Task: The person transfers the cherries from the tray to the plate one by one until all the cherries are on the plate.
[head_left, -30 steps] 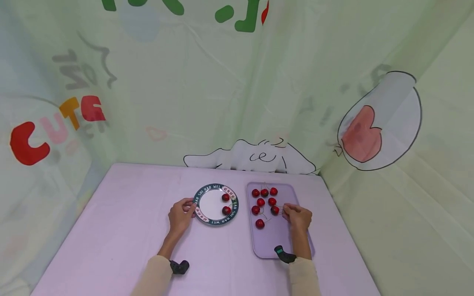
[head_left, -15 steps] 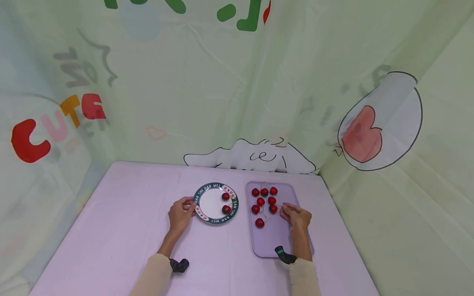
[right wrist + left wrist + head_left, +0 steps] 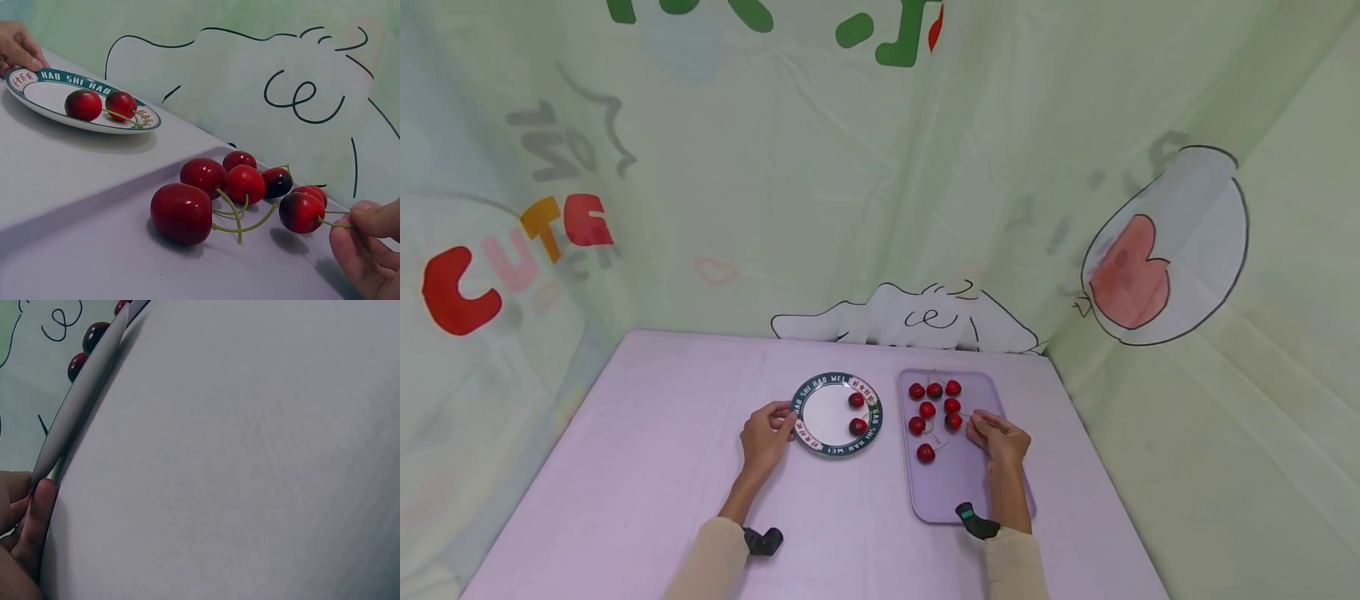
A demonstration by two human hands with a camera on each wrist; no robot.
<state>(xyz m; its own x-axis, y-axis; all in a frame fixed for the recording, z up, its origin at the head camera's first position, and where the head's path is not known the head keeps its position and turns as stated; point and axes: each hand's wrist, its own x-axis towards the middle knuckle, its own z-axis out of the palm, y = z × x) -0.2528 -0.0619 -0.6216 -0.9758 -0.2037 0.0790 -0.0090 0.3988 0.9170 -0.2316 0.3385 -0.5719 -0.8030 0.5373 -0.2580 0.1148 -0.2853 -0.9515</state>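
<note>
My left hand point(image 3: 765, 435) pinches the left rim of a round white plate point(image 3: 827, 417) with a dark green lettered border. In the left wrist view the plate point(image 3: 81, 403) appears edge-on, its rim between thumb and fingers. Two red cherries lie on its right side, a rear cherry point(image 3: 856, 400) and a front cherry point(image 3: 858, 427). Over the purple tray point(image 3: 958, 492), my right hand point(image 3: 1002, 440) pinches the green stem of a dark-tipped red cherry point(image 3: 302, 212). A shadow falls on the tray below this cherry, and another cherry point(image 3: 315, 192) shows partly hidden right behind it.
Several more cherries with stems lie in the tray's back and left part, the nearest cherry point(image 3: 926, 453) at the front left. The tray stands right of the plate on a pale pink table point(image 3: 662, 467). Printed curtains point(image 3: 737, 208) enclose the back and sides.
My right hand has shifted slightly left, and the cherry at its fingertips has moved left and back, close against its neighbour. The left hand and plate have stayed in place.
</note>
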